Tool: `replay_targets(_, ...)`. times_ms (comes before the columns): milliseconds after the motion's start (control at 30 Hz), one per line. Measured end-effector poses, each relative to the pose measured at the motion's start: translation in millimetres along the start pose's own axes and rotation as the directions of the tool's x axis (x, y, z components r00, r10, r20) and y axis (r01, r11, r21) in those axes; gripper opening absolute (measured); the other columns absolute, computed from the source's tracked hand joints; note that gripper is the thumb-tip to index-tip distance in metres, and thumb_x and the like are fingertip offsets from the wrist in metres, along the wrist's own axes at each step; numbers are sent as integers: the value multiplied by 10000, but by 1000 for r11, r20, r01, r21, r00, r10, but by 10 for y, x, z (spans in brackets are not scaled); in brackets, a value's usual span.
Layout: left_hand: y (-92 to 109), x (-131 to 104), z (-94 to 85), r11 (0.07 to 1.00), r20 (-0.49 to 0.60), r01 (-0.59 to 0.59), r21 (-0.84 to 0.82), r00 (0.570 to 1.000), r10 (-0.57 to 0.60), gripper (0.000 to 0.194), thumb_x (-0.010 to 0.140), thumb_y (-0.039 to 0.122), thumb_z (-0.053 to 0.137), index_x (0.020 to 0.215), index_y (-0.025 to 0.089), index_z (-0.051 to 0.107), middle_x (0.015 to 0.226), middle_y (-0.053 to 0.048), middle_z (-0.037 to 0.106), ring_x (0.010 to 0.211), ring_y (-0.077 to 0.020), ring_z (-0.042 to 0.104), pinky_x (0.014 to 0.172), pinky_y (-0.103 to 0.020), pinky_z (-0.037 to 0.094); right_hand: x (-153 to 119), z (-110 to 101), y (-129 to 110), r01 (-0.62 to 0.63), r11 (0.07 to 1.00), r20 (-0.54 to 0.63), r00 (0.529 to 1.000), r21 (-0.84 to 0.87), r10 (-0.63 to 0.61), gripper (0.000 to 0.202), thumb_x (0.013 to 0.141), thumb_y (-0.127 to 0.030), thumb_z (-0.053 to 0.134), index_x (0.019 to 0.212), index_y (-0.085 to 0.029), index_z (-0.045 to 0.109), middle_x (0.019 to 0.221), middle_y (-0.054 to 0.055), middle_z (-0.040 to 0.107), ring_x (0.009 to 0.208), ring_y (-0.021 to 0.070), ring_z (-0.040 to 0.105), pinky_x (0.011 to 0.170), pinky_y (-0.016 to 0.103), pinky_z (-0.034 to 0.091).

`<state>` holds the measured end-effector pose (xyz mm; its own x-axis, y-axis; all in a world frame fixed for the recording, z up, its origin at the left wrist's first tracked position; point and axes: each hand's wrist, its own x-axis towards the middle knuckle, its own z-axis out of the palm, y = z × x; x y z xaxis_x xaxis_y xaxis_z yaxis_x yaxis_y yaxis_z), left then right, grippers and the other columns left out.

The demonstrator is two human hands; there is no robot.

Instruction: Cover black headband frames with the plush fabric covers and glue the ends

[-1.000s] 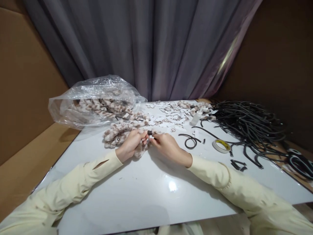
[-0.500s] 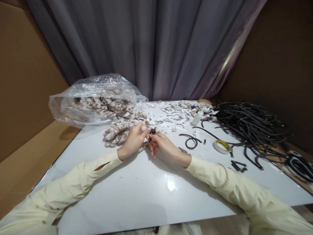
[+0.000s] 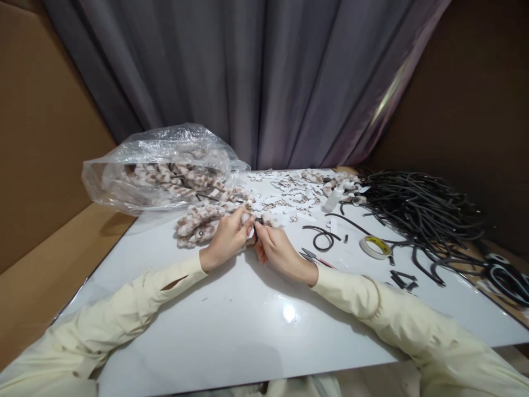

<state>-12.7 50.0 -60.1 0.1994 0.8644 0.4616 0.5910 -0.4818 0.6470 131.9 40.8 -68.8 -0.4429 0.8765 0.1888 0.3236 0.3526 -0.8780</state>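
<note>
My left hand (image 3: 228, 234) is closed, thumb and fingers pinched on a fluffy white-and-brown fur strip (image 3: 269, 220). Close against it, my right hand (image 3: 281, 249) pinches a short black piece (image 3: 258, 221), which looks like cord or tubing, at the strip. Where the two join is mostly covered by my fingers. A pile of the same fluffy strips (image 3: 198, 223) lies just left of my left hand. To the right of my right hand lie scissors (image 3: 317, 257) with a red edge on the handle.
A clear plastic bag (image 3: 119, 187) of fluffy strips stands at the back left. Paper scraps (image 3: 289, 190) litter the back. On the right are a small bottle (image 3: 332, 200), a tape roll (image 3: 375, 247), a heap of black cords (image 3: 425, 209) and short cut pieces (image 3: 403, 279).
My right hand has shifted slightly left, closer to my left hand, and turned a little. More of the scissors shows now. The black piece is more covered by my fingers.
</note>
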Motion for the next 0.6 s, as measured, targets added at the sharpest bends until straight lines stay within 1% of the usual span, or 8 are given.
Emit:
replay_targets(67,-65,-5,14,992,-23,-80,100,996,83,68,860,211,446,814,180,485,576,39,535,495,-109,519,506,-197,368,8,-9,8,-19,999,-4,1000,26,19,525,963,-341,213,510,-185,426,393,-17,468,386,89,482,485,205,405)
replay_targets(133,-144,-10,20,955,-19,-193,227,979,203,50,843,158,433,850,178,479,642,12,567,552,-128,558,527,-209,390,16,-26,5,-41,998,-5,999,46,42,394,946,-298,285,592,-189,420,412,-39,482,377,91,480,467,202,395)
replay_targets(233,-249,-5,14,852,50,-340,399,935,350,94,849,127,391,868,173,470,702,-28,594,657,-166,602,577,-239,424,27,-65,-15,-38,999,20,999,-13,38,202,889,-257,426,699,-188,435,434,-61,496,407,100,501,493,201,387)
replay_targets(300,-295,7,9,772,105,-416,481,901,420,117,877,137,359,847,170,467,690,-36,590,673,-175,606,587,-250,434,42,-99,-15,-13,996,42,999,-93,17,148,872,-241,453,736,-183,457,448,-61,498,438,104,502,511,200,372)
replay_targets(367,-326,20,12,691,149,-477,543,865,480,163,911,163,320,836,162,465,678,-40,582,663,-177,601,575,-255,436,65,-138,8,34,983,55,998,-179,-25,137,866,-221,451,744,-172,490,508,-39,534,494,107,507,535,201,357)
replay_targets(433,-349,28,26,622,177,-504,600,841,511,214,938,198,284,834,152,465,676,-49,573,653,-183,592,558,-262,432,89,-178,44,101,963,59,994,-251,-88,129,847,-178,455,740,-159,524,618,-6,591,568,111,517,563,201,347)
replay_targets(500,-371,30,47,578,202,-502,643,839,505,246,951,218,263,834,146,467,684,-56,564,645,-187,578,548,-269,426,102,-211,67,162,934,72,987,-320,-146,139,811,-103,442,733,-152,546,697,16,617,613,110,516,586,197,339)
replay_targets(600,-416,29,82,571,252,-502,650,851,462,264,955,227,256,824,143,470,691,-61,552,642,-189,560,551,-276,419,84,-233,39,168,860,112,985,-483,-129,185,730,-13,421,705,-147,547,650,21,599,562,106,480,557,199,304)
